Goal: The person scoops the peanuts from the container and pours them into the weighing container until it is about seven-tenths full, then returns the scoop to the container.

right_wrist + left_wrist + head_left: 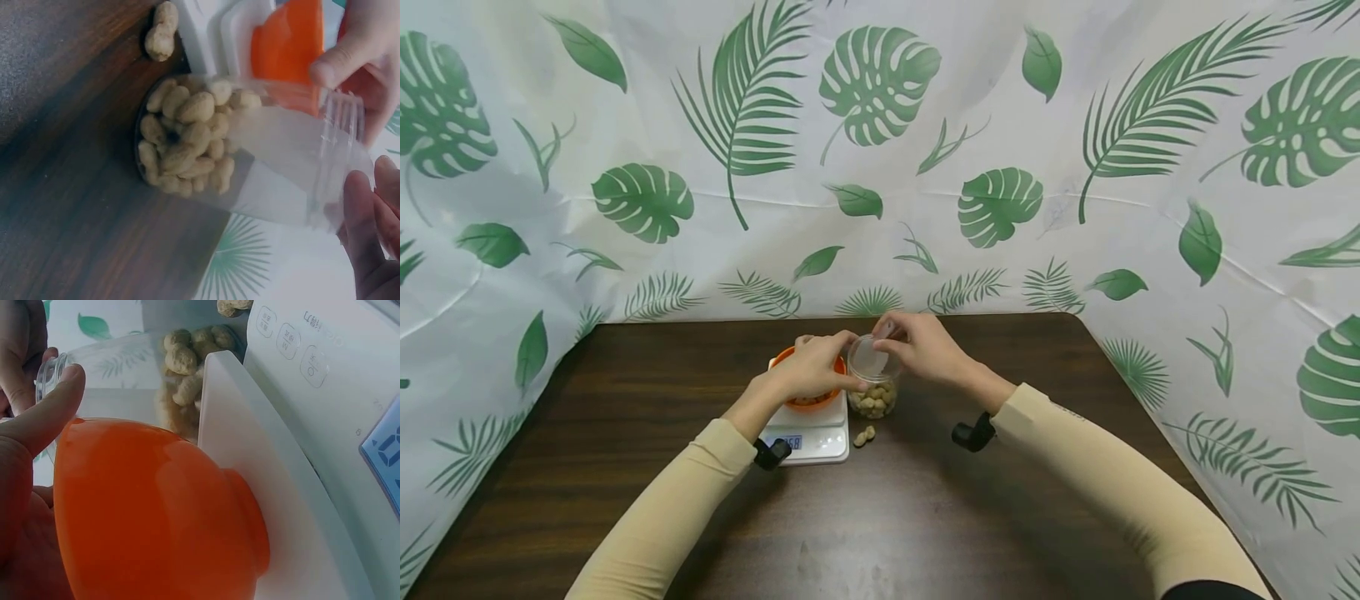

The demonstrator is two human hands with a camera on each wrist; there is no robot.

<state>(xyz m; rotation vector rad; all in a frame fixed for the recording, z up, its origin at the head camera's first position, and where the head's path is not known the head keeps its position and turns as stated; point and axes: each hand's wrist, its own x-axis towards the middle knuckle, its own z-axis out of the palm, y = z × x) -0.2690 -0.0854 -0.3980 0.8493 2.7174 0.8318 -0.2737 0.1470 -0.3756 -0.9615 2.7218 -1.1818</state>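
Observation:
A clear jar point(275, 181) stands upright, its lower part filled with peanuts in the shell point(187, 134). My left hand point(812, 367) reaches across an orange bowl point(150, 512) and grips the jar near its mouth, the thumb point(56, 400) at the rim. Over the jar's mouth, my right hand point(921, 346) pinches the handle of a translucent white scoop-like utensil point(871, 358), whose broad part reaches down into the jar. The bowl sits on a white kitchen scale point(823, 442), partly hidden behind my left hand.
In front of the jar, beside the scale, a pair of loose peanuts point(864, 436) lies on the dark wooden table point(925, 517). The scale's blue display point(790, 442) is lit. A leaf-patterned sheet point(880, 208) hangs behind the table.

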